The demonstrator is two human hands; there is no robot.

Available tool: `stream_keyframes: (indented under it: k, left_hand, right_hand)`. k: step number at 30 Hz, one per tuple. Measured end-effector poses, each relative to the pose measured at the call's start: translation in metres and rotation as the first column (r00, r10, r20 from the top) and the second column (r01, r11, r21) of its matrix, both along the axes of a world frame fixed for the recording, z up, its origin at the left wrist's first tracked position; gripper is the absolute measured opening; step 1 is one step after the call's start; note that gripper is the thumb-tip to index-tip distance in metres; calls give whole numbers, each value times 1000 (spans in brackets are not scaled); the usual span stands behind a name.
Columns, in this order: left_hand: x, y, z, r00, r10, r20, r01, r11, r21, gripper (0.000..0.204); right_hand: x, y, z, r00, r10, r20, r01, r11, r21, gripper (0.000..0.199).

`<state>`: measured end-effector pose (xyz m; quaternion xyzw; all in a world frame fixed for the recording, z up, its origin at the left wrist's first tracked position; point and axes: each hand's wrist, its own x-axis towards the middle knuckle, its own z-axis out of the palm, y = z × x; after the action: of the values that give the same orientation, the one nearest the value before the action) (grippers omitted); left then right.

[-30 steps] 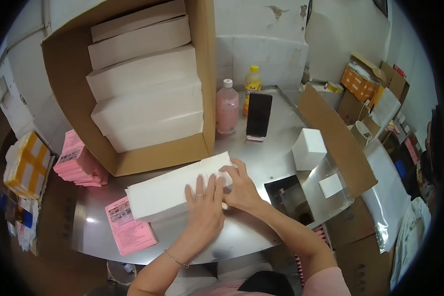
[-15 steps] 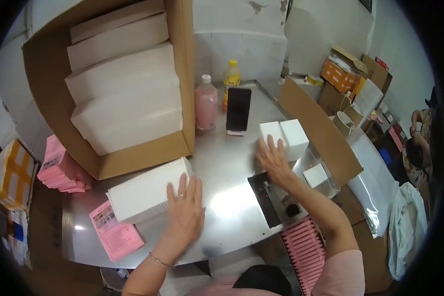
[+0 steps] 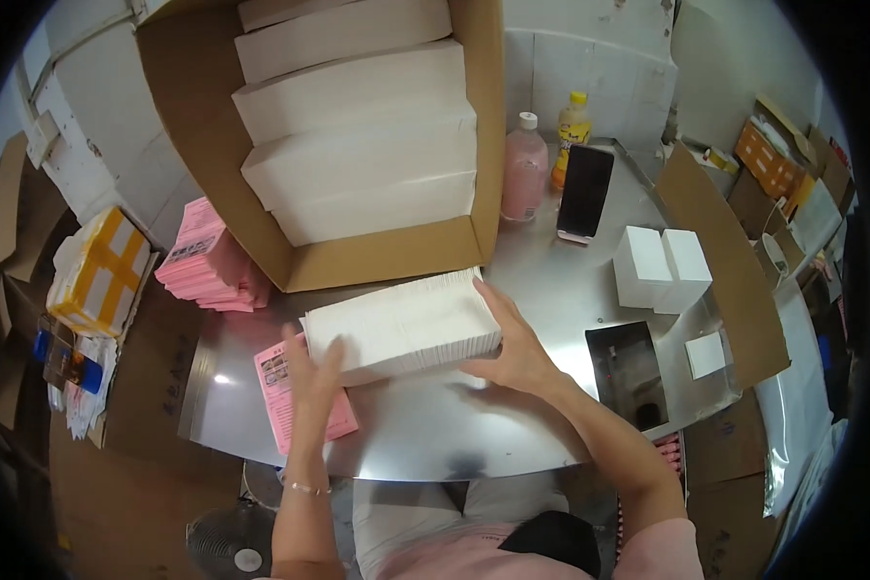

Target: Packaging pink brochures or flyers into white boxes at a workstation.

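Note:
A long white stack of flat cards or folded boxes [image 3: 404, 326] lies across the metal table [image 3: 454, 435]. My left hand [image 3: 311, 372] presses against its left end and my right hand [image 3: 514, 348] cups its right end, so the stack is gripped between both palms. Just behind it stands a large open cardboard carton [image 3: 387, 253] filled with several similar white stacks [image 3: 358, 159]. A pink slip of paper [image 3: 295, 401] lies under my left hand.
Two small white boxes [image 3: 662, 266] sit at the right, with a dark phone [image 3: 585, 191], a pink bottle [image 3: 524, 166] and a yellow bottle [image 3: 572, 130] behind. A pile of pink packets [image 3: 208, 266] lies left. Cardboard flap [image 3: 720, 256] and a table opening [image 3: 628, 372] are right.
My right hand came back from the small white boxes to the right end of the white stack. Both hands now clasp the stack, which sits closer to the carton.

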<state>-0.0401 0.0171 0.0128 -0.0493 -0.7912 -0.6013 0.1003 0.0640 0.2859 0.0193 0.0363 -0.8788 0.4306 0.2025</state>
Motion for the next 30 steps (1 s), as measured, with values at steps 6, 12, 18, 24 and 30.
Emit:
stream_keyframes:
  k: [6, 12, 18, 24, 30]
  left_hand:
    - [1, 76, 27, 898, -423, 122, 436, 818, -375, 97]
    - [10, 131, 50, 924, -338, 179, 364, 633, -683, 118]
    - [12, 147, 62, 916, -307, 260, 384, 476, -791, 133]
    - [-7, 124, 65, 855, -358, 377, 492, 326, -807, 126]
    - [15, 155, 74, 737, -519, 433, 566, 125, -815, 123]
  right_hand:
    - [15, 40, -10, 991, -136, -3, 133, 968, 214, 96]
    - [20, 23, -22, 941, -309, -135, 337, 885, 322, 85]
    - [14, 10, -27, 860, -458, -225, 510, 791, 338, 79]
    - [33, 69, 9, 771, -483, -415, 633, 650, 420, 65]
    - [49, 117, 28, 872, -427, -240, 314, 111, 943, 56]
